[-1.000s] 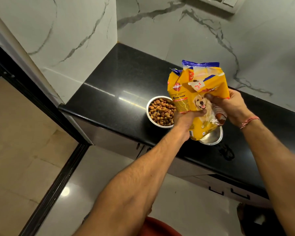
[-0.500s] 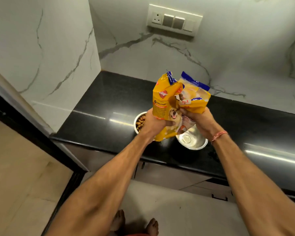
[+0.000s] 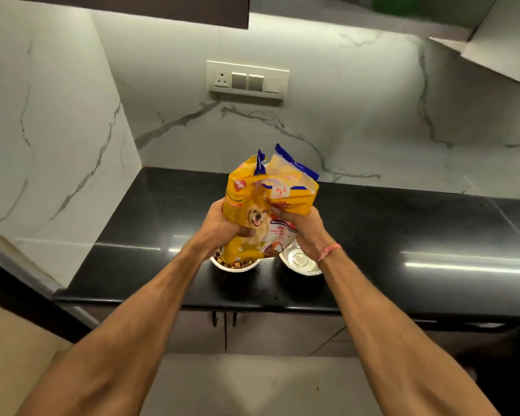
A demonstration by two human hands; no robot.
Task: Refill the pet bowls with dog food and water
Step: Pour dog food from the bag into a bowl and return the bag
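A yellow dog food bag (image 3: 261,205) with a blue top edge and a dog picture stands upright in both hands above the bowls. My left hand (image 3: 222,223) grips its left side and my right hand (image 3: 303,228) grips its right side, folding the top over. Under the bag, a bowl of brown kibble (image 3: 237,264) sits on the black counter (image 3: 403,235), mostly hidden by the bag. Beside it on the right is a steel bowl (image 3: 300,262), partly behind my right wrist; whether it holds water I cannot tell.
Marble walls close in the counter at the back and left. A switch panel (image 3: 248,80) is on the back wall. A dark cabinet (image 3: 162,7) hangs overhead. Cabinet doors with handles (image 3: 222,319) lie under the counter edge.
The view has tilted up, so more wall and the overhead cabinet show. The bag has stayed in both hands and now covers most of the kibble bowl; its top is folded further.
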